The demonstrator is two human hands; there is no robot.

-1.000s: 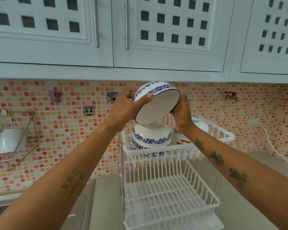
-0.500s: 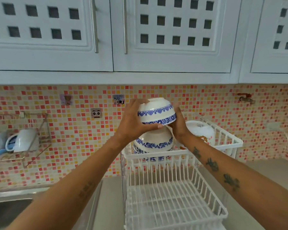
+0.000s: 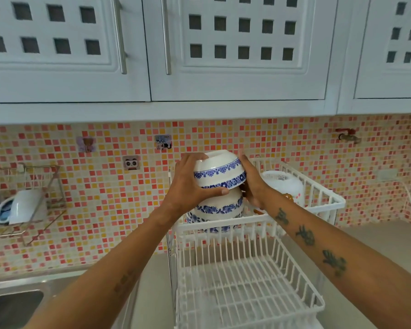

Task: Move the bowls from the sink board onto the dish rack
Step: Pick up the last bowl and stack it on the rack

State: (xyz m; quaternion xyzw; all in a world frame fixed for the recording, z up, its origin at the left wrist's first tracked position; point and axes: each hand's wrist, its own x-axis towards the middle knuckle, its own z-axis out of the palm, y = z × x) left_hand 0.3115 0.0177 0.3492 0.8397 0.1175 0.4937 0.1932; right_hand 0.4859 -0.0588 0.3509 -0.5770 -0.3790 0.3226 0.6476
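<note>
A white bowl with blue flower bands (image 3: 220, 170) is upside down between both my hands. My left hand (image 3: 190, 186) grips its left side, thumb under the rim. My right hand (image 3: 253, 184) holds its right side. The bowl sits on or just above a stack of similar upturned blue-and-white bowls (image 3: 217, 210) in the upper tier of the white dish rack (image 3: 328, 200). Whether it touches the stack I cannot tell.
A plain white bowl (image 3: 282, 186) lies upturned at the right of the upper tier. The lower rack tier (image 3: 247, 281) holds nothing visible. A wire wall shelf with a white cup (image 3: 26, 206) hangs at the left. The steel sink (image 3: 12, 307) is at lower left. Cabinets hang overhead.
The bowl was turned from tilted with its inside facing me to fully upside down and lowered onto the stack in the upper tier. Both hands kept hold of it.
</note>
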